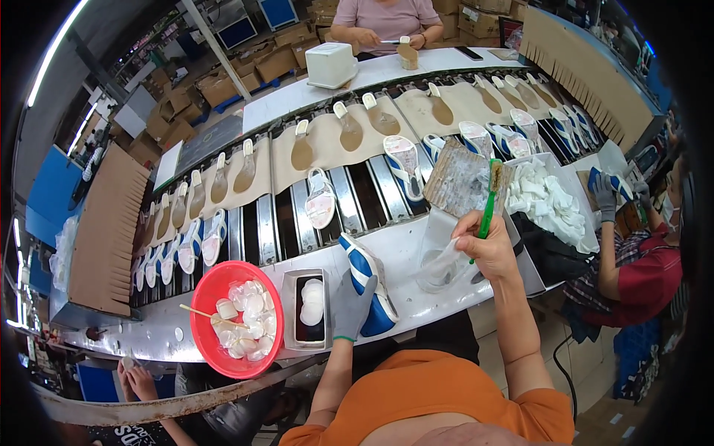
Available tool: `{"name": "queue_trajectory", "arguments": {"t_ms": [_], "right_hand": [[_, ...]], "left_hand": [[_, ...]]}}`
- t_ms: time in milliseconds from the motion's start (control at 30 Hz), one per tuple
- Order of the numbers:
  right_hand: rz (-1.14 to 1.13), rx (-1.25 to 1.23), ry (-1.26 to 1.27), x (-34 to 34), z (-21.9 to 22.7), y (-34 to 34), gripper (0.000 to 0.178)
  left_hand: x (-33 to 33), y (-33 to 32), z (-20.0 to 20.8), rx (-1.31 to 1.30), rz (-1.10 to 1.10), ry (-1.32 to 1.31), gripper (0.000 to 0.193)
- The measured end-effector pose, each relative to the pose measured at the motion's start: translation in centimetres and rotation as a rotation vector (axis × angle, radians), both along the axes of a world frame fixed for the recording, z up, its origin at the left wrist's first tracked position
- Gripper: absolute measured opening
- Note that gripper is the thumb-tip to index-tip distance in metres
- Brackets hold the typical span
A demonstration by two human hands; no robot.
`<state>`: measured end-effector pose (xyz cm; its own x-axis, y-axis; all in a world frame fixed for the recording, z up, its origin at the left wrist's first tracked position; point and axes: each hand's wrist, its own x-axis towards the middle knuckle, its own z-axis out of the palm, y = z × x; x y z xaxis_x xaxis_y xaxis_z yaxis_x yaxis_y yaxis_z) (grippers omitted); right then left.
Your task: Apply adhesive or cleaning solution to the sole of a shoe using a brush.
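Note:
My left hand, in a grey glove with bare-looking lower arm, is closed on a blue-and-white sandal that stands at the near edge of the bench. Bare, my right hand grips a green-handled brush, bristles pointing up. A thin translucent film or pad hangs by the same fingers; whether they pinch it I cannot make out. Beneath is a clear round container. Just beyond, a glue-stained board leans over the conveyor. Left of the gloved hand, a grey box holds white round pads.
A red basin of white pads with a stick stands at left. Slatted conveyor carries sandals and tan soles. A box of crumpled white paper lies right. Co-workers sit across, at right and lower left.

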<state>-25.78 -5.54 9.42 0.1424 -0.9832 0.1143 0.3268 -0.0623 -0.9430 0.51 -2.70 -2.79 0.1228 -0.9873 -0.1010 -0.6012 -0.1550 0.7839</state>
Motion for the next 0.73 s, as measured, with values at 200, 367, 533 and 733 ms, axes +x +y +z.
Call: {"name": "queue_trajectory", "arguments": {"t_ms": [200, 367, 533, 733], "right_hand": [[0.136, 0.055, -0.016, 1.7, 0.7, 1.1, 0.015], [0.399, 0.044, 0.094, 3.5, 2.7, 3.5, 0.014], [0.325, 0.007, 0.322, 5.0, 2.0, 2.0, 0.011], [0.186, -0.058, 0.409, 5.9, -0.7, 0.4, 0.01]], "left_hand": [[1.8, -2.7, -5.5, -0.038, -0.04, 0.392, 0.053], [-0.7, -3.9, -4.2, -0.05, 0.012, 1.241, 0.046], [-2.2, -3.6, -1.3, -0.034, -0.028, 1.476, 0.055], [-3.0, -1.8, -1.4, -0.038, -0.057, 1.469, 0.056]]}}
